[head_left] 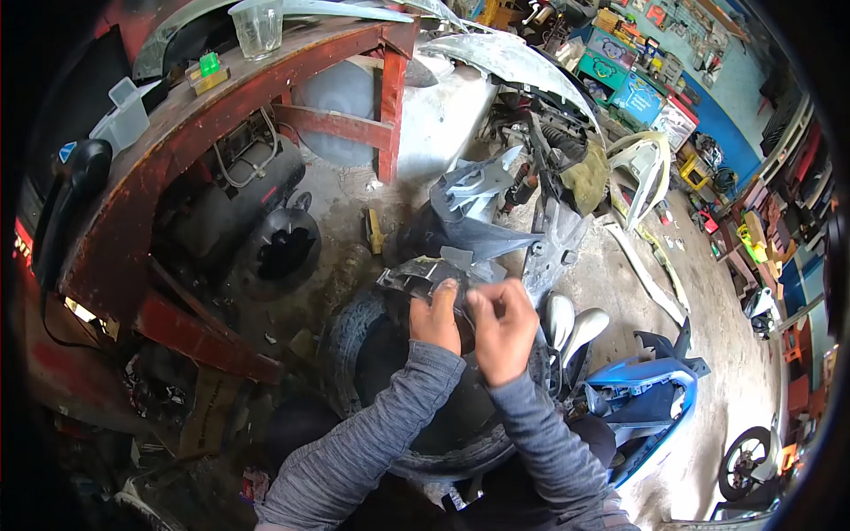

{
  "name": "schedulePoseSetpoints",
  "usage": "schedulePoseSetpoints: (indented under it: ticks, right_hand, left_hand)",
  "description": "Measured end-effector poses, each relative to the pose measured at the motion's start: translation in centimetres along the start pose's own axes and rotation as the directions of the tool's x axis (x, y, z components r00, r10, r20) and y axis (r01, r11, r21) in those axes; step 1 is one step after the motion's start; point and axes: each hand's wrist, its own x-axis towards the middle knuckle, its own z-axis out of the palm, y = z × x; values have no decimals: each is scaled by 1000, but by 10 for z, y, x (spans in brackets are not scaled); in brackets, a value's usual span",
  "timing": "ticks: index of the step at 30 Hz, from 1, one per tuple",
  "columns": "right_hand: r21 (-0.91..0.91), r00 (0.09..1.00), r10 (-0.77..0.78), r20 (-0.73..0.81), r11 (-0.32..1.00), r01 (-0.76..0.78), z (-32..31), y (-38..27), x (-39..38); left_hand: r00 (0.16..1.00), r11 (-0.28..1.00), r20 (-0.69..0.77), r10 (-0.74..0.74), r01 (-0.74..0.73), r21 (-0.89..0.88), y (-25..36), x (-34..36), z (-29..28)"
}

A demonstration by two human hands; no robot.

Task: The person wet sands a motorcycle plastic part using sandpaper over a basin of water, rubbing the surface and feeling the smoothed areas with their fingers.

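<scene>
My left hand (436, 316) is closed on a dark plastic part (413, 273) with a rough, broken-looking edge. Thumb up, it keeps the piece above the far rim of a round grey tub (335, 354). Close beside it, my right hand (505, 329) has its fingers curled into a pinch at the part's right end. Whatever sits between those fingertips is hidden. Inside the tub it looks dark, and my forearms cross over it. Just beyond the part lies a grey motorcycle fairing panel (469, 221).
A red-brown wooden bench (354, 57) runs along the left, with a clear plastic cup (258, 31) and a hair dryer (75, 190) on it. A black compressor tank (257, 181) stands beneath. A blue fairing (642, 376) and two mirrors (571, 327) lie at right.
</scene>
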Motion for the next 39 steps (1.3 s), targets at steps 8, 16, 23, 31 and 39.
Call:
schedulePoseSetpoints:
  ticks: [8,16,23,31,39]
  right_hand:
    - [39,996,68,65,997,-71,-3,-8,-2]
    - [111,986,132,97,984,-142,1,3,11]
    - [304,941,329,77,891,-336,7,31,16]
    - [40,972,-199,127,980,196,-3,-11,11]
    - [95,932,-101,348,993,72,-14,14,4]
  left_hand:
    - [997,999,63,33,-32,-13,5,-6,-2]
    - [996,988,63,-68,76,-135,13,-6,4]
    - [969,915,82,-232,246,-318,28,-10,12]
    - [982,954,158,-100,140,-264,15,3,-6]
    - [949,921,209,-237,288,-262,31,-5,-8]
